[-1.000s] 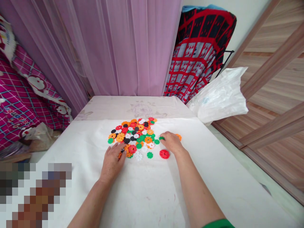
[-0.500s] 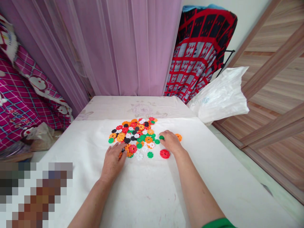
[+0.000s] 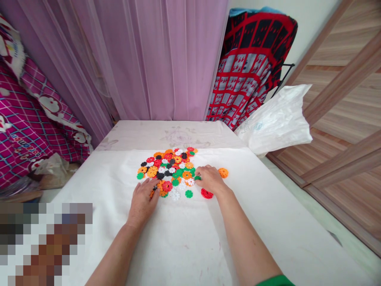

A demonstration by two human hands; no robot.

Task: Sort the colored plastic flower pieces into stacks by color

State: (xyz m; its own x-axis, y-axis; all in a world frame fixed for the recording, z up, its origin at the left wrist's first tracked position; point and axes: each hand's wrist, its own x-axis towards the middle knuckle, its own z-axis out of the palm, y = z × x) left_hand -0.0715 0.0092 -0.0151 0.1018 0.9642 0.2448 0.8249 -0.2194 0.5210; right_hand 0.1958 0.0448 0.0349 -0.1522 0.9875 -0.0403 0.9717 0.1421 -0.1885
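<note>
Many notched plastic snowflake discs in orange, red, green, white and black lie in a loose heap [image 3: 169, 169] on the white cloth. At the heap's right edge, my right hand [image 3: 210, 179] has its fingers closed on a green snowflake disc [image 3: 198, 178]; the palm hides whatever else is under it. My left hand [image 3: 145, 198] rests at the near left edge, fingers stretched out and slightly apart, touching orange discs [image 3: 163, 187]. A lone green disc [image 3: 189, 194] lies between the hands. Close to my right wrist is a red stack of discs [image 3: 206, 193].
Right of my right hand lies an orange stack of discs [image 3: 223, 172]. The table [image 3: 181, 234] wears a white cloth over a floral cover. A white plastic bag [image 3: 276, 123] stands at its right edge. Purple curtains [image 3: 166, 59] hang behind, and a wooden wardrobe [image 3: 342, 119] is at right.
My right hand has moved a little left and nearer, to the green discs at the heap's edge. More of the orange stack shows. My left hand has stayed put.
</note>
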